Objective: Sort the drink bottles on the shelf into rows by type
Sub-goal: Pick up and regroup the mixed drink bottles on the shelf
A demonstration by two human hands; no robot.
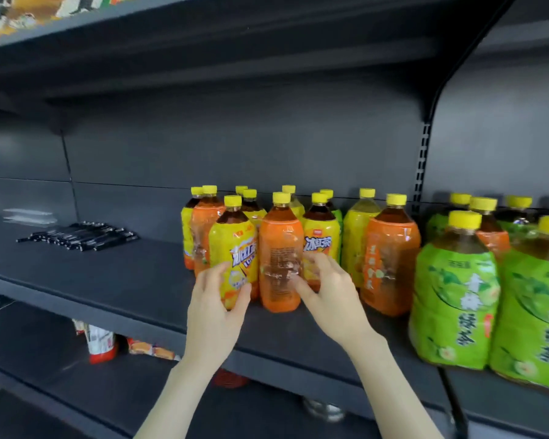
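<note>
Step in hand: sorting mid-pass, pulling two front bottles out of the mixed cluster at frame centre.

- Left hand (216,299) wraps the lower part of the yellow-label bottle (233,258), with the thumb on the front and the fingers round its left side.
- Right hand (328,291) curls round the lower right of the orange-label bottle (279,258). The thumb is on the front and the fingers go behind. It's a bit blurred, but it reads as a grip, not just a touch.
- Both bottles are upright, side by side and touching or nearly so. They stand at the front edge of the shelf (124,274). I can't tell whether either base is lifted off it.
- Behind them is the mixed cluster (320,229), with yellow, orange and some green labels interleaved, so no clean rows yet.
- Just right of centre is another orange-label bottle (390,258). At the right edge the green-label bottles (454,299) sit in front, with an orange one among those behind them.
- Left half of the shelf holds only a pile of black pens (80,236), well apart from the bottles.

Judgement: early to mid task, most of the sorting is not yet done.

Next move calls for:
- Separating the two held bottles.
- Orange probably goes right, beside the other orange one.
- Yellow probably goes left, onto bare shelf, to start its own row.
- Both need lifting or sliding clear of their neighbours, because the pack is tight and a sideways drag could knock over the bottles behind.
- The grips are low on the bottles, so keep them vertical while moving.
</note>
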